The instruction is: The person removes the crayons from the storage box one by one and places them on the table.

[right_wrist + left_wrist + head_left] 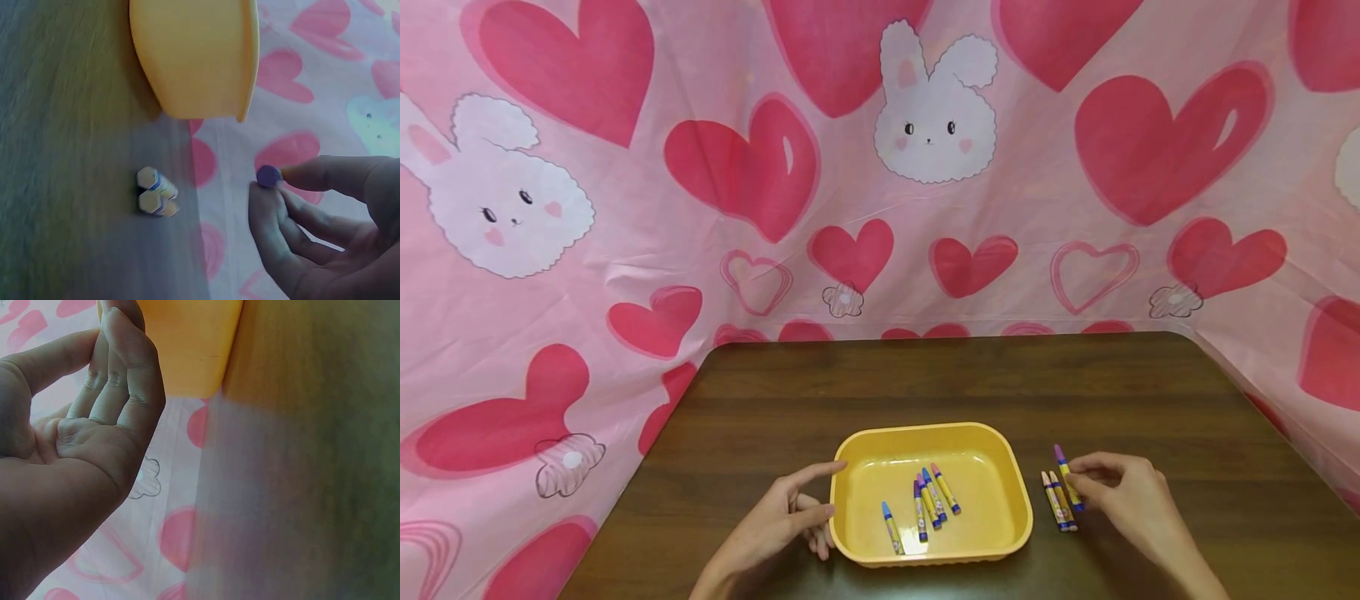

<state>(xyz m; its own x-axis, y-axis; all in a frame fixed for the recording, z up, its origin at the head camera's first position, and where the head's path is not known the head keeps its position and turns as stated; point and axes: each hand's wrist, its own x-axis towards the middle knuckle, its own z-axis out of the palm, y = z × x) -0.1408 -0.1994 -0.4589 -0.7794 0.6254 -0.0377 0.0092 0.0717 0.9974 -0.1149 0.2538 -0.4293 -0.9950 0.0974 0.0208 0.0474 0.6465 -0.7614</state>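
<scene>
A yellow plastic tray [992, 517] sits near the front of a dark wooden table [925, 375]. Several crayons [931, 498] lie inside it. My left hand [822, 500] rests against the tray's left wall with its fingers fairly straight; the left wrist view shows the fingers [115, 369] touching the tray [187, 350]. Right of the tray, my right hand [1075, 479] pinches a purple-tipped crayon [1064, 471] between thumb and fingers; its purple end [269, 176] shows in the right wrist view. Two more crayons [1057, 502] lie side by side on the table just left of that hand.
A pink sheet [880, 167] printed with red hearts and white bunnies hangs behind and around the table. The table's rounded far corners and left edge [647, 467] are in view. The two loose crayons [156, 192] lie between the tray [194, 56] and my right hand.
</scene>
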